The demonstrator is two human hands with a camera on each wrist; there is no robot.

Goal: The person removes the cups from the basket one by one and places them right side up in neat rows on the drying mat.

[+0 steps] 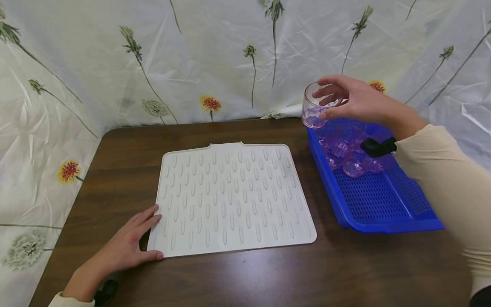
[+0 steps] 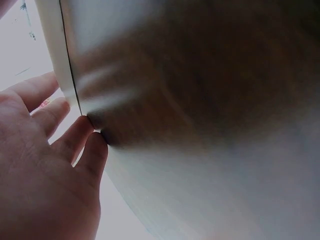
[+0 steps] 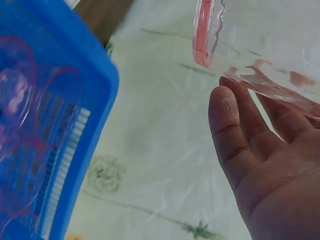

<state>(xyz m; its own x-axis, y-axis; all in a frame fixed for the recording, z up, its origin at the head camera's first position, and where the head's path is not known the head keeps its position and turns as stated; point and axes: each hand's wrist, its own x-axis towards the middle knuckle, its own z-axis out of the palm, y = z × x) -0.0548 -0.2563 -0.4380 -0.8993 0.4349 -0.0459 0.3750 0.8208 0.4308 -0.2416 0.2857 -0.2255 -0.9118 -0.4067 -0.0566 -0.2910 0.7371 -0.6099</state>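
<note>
My right hand [image 1: 345, 96] grips a clear pinkish glass [image 1: 312, 111] and holds it above the far left corner of a blue plastic basket [image 1: 333, 200]. In the right wrist view the glass [image 3: 280, 55] is at the top right, with the fingers along its side. Several more pink glasses [image 1: 353, 167] lie in the far half of the basket. My left hand [image 1: 122, 245] rests at the near left corner of a white mat [image 1: 234, 200] with raised oval ridges, its fingers spread and the tips at the mat's edge. In the left wrist view, fingertips meet the table edge.
The mat lies on a dark brown wooden table [image 1: 268, 275], left of the basket. Behind the table hangs a pale curtain [image 1: 215, 55] printed with flowers, close to the table's far edge. A basket corner [image 3: 107, 80] shows in the right wrist view.
</note>
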